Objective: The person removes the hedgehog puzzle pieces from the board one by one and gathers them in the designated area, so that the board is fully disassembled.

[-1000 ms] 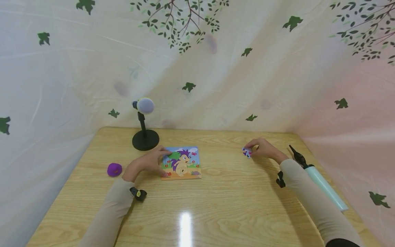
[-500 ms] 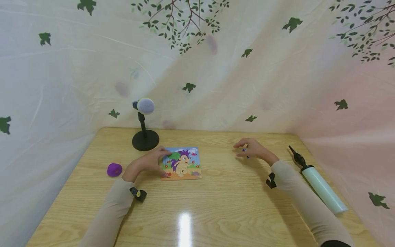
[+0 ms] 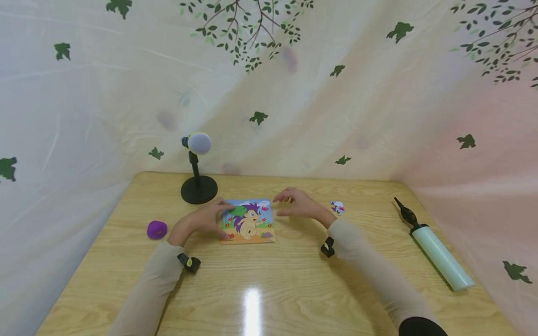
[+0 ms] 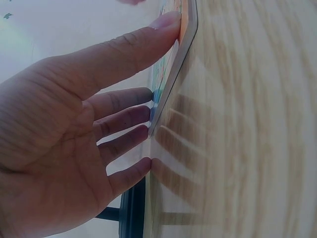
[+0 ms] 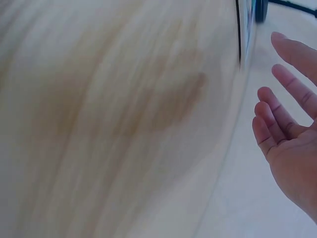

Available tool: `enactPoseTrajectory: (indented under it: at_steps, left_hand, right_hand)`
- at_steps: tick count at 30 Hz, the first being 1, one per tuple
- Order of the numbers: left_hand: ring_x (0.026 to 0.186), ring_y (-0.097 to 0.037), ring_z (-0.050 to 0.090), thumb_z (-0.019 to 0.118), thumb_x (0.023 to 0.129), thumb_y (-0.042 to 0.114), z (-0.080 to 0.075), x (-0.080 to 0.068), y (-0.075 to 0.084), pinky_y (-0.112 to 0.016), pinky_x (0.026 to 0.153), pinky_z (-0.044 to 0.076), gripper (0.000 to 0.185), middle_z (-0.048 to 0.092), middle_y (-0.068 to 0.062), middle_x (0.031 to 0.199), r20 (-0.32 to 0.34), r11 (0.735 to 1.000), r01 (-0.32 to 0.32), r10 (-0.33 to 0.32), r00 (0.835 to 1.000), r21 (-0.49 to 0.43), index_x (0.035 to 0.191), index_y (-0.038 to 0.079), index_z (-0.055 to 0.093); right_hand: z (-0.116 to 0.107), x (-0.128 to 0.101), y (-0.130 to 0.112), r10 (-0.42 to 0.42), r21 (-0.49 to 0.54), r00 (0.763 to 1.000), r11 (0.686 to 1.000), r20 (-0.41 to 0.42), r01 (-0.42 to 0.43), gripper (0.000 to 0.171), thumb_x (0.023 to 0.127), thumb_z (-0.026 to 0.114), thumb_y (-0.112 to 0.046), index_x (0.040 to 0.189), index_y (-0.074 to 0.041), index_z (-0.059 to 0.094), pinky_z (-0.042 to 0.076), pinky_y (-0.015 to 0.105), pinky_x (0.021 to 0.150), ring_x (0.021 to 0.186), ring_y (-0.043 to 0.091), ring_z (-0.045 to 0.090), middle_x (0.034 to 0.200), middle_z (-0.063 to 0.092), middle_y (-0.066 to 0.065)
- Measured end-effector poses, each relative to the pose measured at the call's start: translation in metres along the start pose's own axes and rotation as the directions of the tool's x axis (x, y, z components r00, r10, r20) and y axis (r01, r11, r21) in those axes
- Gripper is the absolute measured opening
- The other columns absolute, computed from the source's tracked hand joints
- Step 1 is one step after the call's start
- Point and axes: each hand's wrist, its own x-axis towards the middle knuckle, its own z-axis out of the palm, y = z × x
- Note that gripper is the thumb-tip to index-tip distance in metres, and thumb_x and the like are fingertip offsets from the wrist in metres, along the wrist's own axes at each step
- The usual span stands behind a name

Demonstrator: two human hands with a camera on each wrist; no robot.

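— Wooden puzzle board (image 3: 248,220), the one with the purple hedgehog: where does it sit?

— Flat on the table (image 3: 269,280), toward the far edge and a little left of the middle, just in front of the microphone stand (image 3: 198,186).

— And the hands?

— Her left hand (image 3: 206,220) rests on the board's left edge, fingers straight, thumb at its near corner. Her right hand (image 3: 294,205) hovers just off the board's right edge, fingers spread and relaxed, its grip apart and holding nothing.

— So the board lies which way from that right hand?

— To its left, close by. A loose puzzle piece (image 3: 337,206) lies on the table on the hand's other side, toward the right edge. The board looks about square, so no long axis to speak of.

— Do the wrist cameras add anything?

— The left one shows fingertips (image 4: 166,21) pressed against the board's rim (image 4: 185,47), which the head view only suggests. The right one shows the open palm (image 5: 292,148), apparently clear of the board, though the picture is blurred.

— Anything else about?

— A purple lump (image 3: 157,229) near the left edge, a pale green pump (image 3: 439,254) along the right.
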Motion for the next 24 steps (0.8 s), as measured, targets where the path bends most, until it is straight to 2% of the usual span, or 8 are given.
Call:
enactPoseTrajectory:
  at_steps: [6, 9, 18, 24]
  left_hand:
    - [0.134, -0.038, 0.045, 0.090, 0.076, 0.031, 0.000, 0.000, -0.001, -0.057, 0.119, 0.036, 0.089, 0.045, -0.019, 0.141, 0.008, 1.000, 0.004, -0.004, 1.000, -0.021, 0.149, 0.002, 0.049]
    - [0.133, -0.038, 0.045, 0.090, 0.076, 0.030, 0.000, 0.000, -0.001, -0.057, 0.119, 0.036, 0.089, 0.046, -0.019, 0.140, 0.001, 1.000, -0.004, 0.004, 1.000, -0.022, 0.149, 0.001, 0.049]
    - [0.131, -0.036, 0.046, 0.091, 0.075, 0.030, 0.000, 0.003, -0.002, -0.056, 0.118, 0.038, 0.090, 0.046, -0.018, 0.140, 0.002, 1.000, -0.003, 0.003, 1.000, -0.018, 0.149, 0.002, 0.049]
    - [0.131, -0.036, 0.047, 0.091, 0.074, 0.031, -0.001, 0.002, -0.003, -0.055, 0.117, 0.038, 0.090, 0.046, -0.018, 0.140, -0.002, 1.000, -0.005, 0.005, 1.000, -0.007, 0.149, 0.001, 0.049]
  right_hand:
    - [0.027, 0.027, -0.020, -0.053, -0.025, 0.998, 0.998, 0.034, 0.054, 0.044, 0.088, 0.081, -0.024, 0.126, -0.007, 0.069, 0.052, 0.035, 0.089, 0.103, 0.025, 0.060, 0.113, 0.066, 0.011]
    - [0.036, 0.037, -0.025, -0.069, -0.021, 0.997, 0.997, 0.040, 0.070, 0.044, 0.088, 0.081, -0.025, 0.126, -0.007, 0.069, 0.052, 0.031, 0.087, 0.103, 0.023, 0.059, 0.113, 0.064, 0.011]
    - [0.046, 0.051, -0.030, -0.018, 0.007, 0.998, 1.000, 0.057, 0.018, 0.044, 0.091, 0.078, -0.021, 0.130, -0.005, 0.066, 0.053, 0.035, 0.093, 0.107, 0.024, 0.058, 0.116, 0.060, 0.012]
    - [0.048, 0.056, -0.032, 0.014, -0.016, 0.997, 1.000, 0.072, -0.013, 0.043, 0.092, 0.077, -0.020, 0.130, -0.003, 0.066, 0.053, 0.035, 0.093, 0.105, 0.023, 0.057, 0.116, 0.058, 0.012]
